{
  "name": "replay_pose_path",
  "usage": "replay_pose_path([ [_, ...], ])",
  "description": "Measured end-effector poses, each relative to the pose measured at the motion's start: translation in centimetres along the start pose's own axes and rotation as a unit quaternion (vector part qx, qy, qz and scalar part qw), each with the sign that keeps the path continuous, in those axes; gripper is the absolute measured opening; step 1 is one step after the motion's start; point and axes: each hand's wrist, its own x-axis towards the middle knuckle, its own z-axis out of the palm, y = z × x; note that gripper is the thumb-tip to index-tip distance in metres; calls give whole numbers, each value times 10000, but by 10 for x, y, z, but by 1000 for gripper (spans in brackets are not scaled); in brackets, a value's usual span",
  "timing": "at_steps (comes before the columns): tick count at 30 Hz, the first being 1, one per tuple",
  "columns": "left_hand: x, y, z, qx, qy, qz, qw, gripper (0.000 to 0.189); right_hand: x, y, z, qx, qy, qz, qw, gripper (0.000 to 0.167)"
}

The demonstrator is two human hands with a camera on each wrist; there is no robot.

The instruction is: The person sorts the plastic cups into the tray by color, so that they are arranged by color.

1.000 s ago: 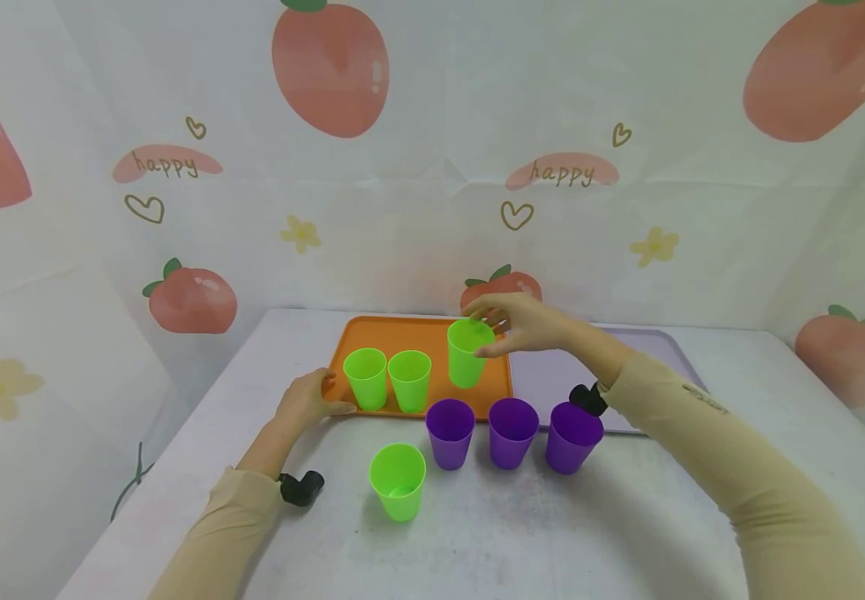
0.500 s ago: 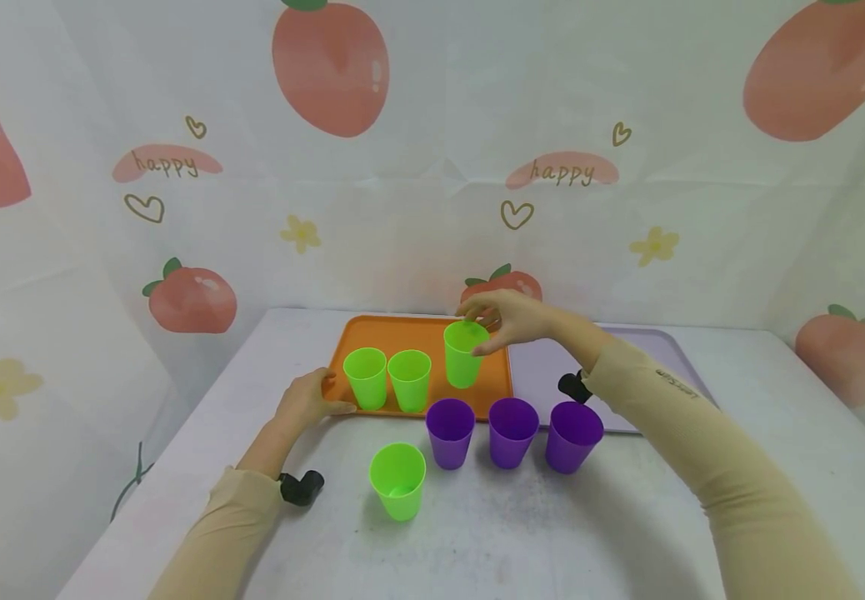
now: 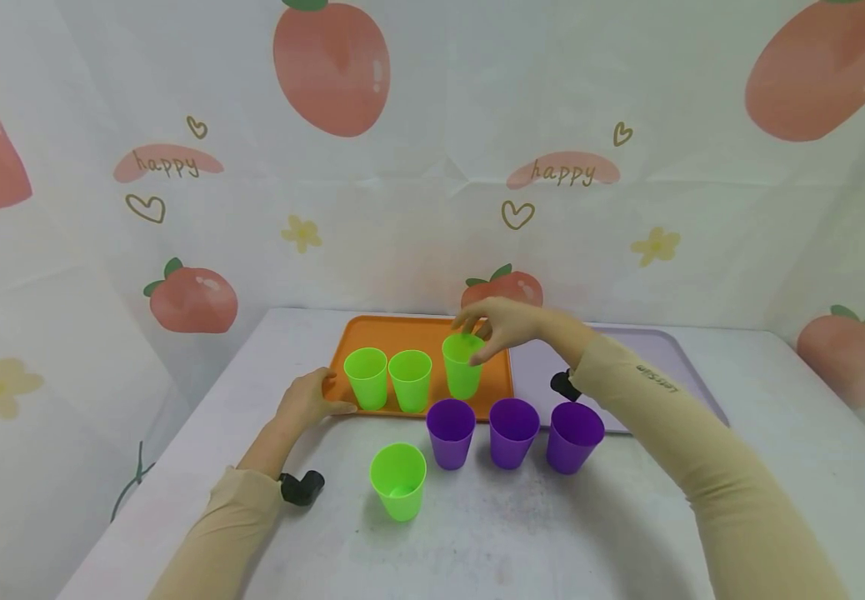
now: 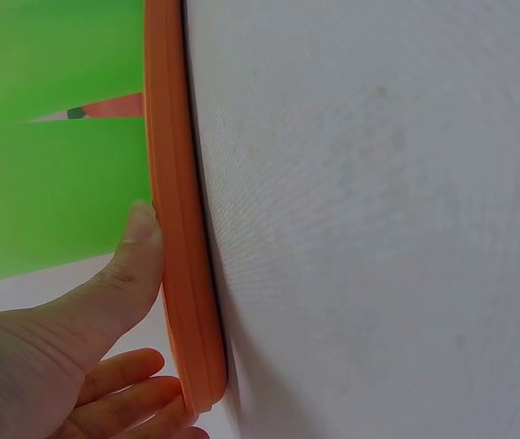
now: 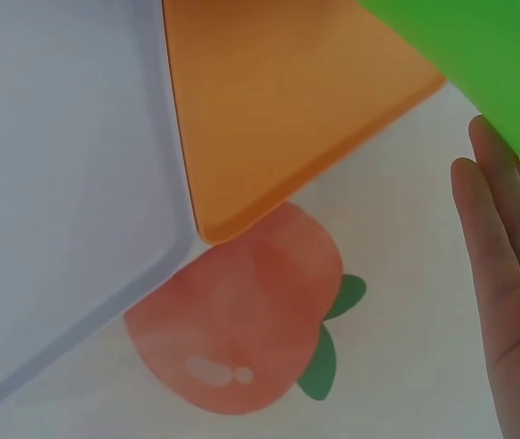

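My right hand (image 3: 506,325) holds a green cup (image 3: 462,379) near its rim, thumb in front and fingers at the back. That cup is upright at the right part of the orange tray (image 3: 402,332); in the right wrist view the cup (image 5: 479,55) shows only partly beside the fingers (image 5: 493,215). Two more green cups (image 3: 367,385) (image 3: 411,387) stand side by side at the tray's left. My left hand (image 3: 303,402) grips the tray's front left corner. The left wrist view has its thumb (image 4: 132,242) against the tray's rim (image 4: 177,201), with the other fingers round the end.
Several cups stand on the white table in front of the trays: purple cups (image 3: 451,437) (image 3: 511,437) (image 3: 572,442) in a row, and a green cup (image 3: 398,487) nearer. A lavender tray (image 3: 650,346) adjoins the orange one. A printed cloth (image 3: 417,208) hangs behind.
My right hand has moved slightly left, then down, lowering the green cup toward the orange tray. My left hand and the other cups have stayed in place.
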Motion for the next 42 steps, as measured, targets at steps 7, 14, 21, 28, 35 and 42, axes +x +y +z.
replay_pose_path([
  [7, 1, -1, 0, -33, 15, 2, 10000, 70, 5, 0, 3, -261, -233, -3, 9994, 60],
  [14, 0, 0, 0, -9, -28, -17, 10000, 70, 8, 1, 6, -258, -370, 7, 9990, 59],
  [21, 0, -1, 0, -14, -25, -9, 10000, 70, 10, 1, 10, -155, -486, -68, 9987, 58],
  [28, 0, -1, 0, -13, -44, -30, 10000, 71, 10, 1, 12, -43, -579, -114, 9982, 55],
  [35, 0, -1, 0, -7, -33, -37, 10000, 71, 11, -1, 14, 22, -676, -134, 9976, 60],
  [42, 0, 0, 0, 3, -30, -17, 10000, 71, 11, 0, 15, 74, -717, -174, 9972, 61],
])
